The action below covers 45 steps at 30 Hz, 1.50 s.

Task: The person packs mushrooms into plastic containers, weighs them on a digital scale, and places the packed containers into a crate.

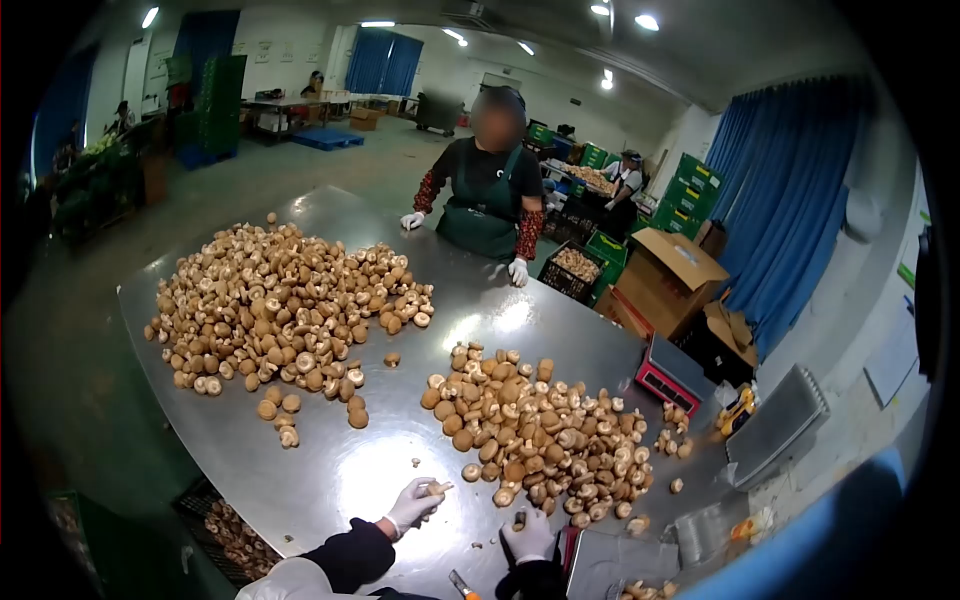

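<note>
My left hand (411, 506), in a white glove, is closed on a pale mushroom (438, 488) above the steel table (330, 505). My right hand (529, 538), also gloved, has its fingers curled round a small brown mushroom (519, 521), partly hidden by the fingers. Just beyond the right hand spreads a pile of brown-capped mushrooms (545, 440). A larger mushroom heap (280, 305) covers the table's far left. Between my forearms, at the near edge, lies a utility knife (463, 584) with an orange handle. Small cut bits lie near the hands.
Across the table stands a person (487, 190) in a dark green apron, gloved hands on the edge. A red scale (668, 378) sits at the right, with a grey machine (615, 563) beside my right hand. A crate of mushrooms (235, 540) stands below left; cardboard boxes (665, 280) stand beyond.
</note>
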Each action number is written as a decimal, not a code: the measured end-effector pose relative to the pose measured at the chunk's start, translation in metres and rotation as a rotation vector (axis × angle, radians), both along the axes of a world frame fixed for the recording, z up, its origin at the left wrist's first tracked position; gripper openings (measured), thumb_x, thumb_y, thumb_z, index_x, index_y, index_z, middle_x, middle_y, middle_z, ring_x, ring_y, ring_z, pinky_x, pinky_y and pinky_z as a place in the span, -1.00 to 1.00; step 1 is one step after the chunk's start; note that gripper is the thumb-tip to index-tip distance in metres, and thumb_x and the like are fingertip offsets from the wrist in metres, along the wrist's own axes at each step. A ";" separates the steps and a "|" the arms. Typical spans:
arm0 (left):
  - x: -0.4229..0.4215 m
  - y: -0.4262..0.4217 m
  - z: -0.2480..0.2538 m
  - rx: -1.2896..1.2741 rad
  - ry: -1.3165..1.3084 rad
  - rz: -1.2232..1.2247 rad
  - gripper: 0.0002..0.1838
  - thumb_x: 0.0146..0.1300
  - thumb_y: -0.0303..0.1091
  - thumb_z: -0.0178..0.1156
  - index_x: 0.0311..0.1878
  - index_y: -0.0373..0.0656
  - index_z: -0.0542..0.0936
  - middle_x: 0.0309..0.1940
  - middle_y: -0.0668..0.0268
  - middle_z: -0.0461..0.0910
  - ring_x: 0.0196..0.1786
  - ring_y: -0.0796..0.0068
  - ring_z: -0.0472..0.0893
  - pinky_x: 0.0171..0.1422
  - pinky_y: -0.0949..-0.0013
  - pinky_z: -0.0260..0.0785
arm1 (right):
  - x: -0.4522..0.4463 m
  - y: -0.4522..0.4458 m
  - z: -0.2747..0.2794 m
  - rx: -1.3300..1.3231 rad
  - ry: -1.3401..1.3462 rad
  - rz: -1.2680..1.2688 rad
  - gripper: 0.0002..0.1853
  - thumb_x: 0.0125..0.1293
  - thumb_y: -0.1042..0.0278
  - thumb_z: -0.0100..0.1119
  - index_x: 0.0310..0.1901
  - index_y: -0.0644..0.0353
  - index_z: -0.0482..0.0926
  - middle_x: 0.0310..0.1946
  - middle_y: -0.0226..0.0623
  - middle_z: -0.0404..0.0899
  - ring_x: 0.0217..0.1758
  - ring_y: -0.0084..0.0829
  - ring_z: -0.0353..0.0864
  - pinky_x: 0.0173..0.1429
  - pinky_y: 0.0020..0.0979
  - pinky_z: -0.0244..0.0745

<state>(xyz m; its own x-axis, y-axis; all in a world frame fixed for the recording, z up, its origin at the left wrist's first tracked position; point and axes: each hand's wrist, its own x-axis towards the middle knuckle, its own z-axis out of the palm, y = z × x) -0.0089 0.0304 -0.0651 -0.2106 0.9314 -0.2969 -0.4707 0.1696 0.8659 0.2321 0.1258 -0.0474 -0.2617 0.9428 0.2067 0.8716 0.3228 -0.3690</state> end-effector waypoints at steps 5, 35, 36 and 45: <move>0.018 -0.047 0.003 0.016 -0.620 0.099 -0.77 0.25 -0.34 0.05 -0.07 -0.21 0.46 -0.38 0.35 0.46 -0.40 0.54 0.47 -0.45 0.60 0.31 | -0.010 -0.017 0.042 -0.056 0.575 0.105 -0.73 -0.01 0.38 0.27 -0.21 0.15 0.52 -0.33 -0.19 0.60 -0.28 -0.33 0.62 -0.19 -0.38 0.50; 0.348 0.026 0.121 0.656 0.779 -0.178 -0.59 0.29 -0.32 -0.09 0.18 -0.28 0.33 0.12 -0.03 0.29 0.23 0.02 0.26 0.32 0.23 0.09 | 0.378 -0.096 0.121 0.074 0.979 -0.349 -0.72 0.31 0.49 -0.10 0.00 0.37 0.47 -0.04 -0.25 0.52 0.01 -0.47 0.46 0.16 -0.47 0.31; 0.343 0.027 0.123 0.657 0.762 -0.155 -0.59 0.29 -0.34 -0.10 0.18 -0.29 0.33 0.12 -0.03 0.29 0.22 0.03 0.27 0.32 0.25 0.10 | 0.383 -0.094 0.118 0.063 0.994 -0.364 -0.73 0.31 0.52 -0.09 0.00 0.37 0.48 -0.08 -0.27 0.53 -0.04 -0.49 0.48 0.12 -0.49 0.34; 0.336 0.015 0.124 0.640 0.787 -0.215 -0.59 0.28 -0.35 -0.07 0.16 -0.31 0.32 0.06 -0.03 0.33 0.18 0.05 0.32 0.29 0.26 0.13 | 0.363 -0.091 0.100 -0.106 0.962 -0.287 -0.71 0.31 0.48 -0.05 0.03 0.37 0.45 0.01 -0.21 0.49 0.07 -0.42 0.45 0.19 -0.44 0.30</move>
<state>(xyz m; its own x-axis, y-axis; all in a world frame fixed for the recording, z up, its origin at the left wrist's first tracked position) 0.3269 0.0455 0.0593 0.0586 0.9072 0.4167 0.2526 -0.4173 0.8730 0.5953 0.0349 0.0527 0.2117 0.9698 0.1216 0.2285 0.0718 -0.9709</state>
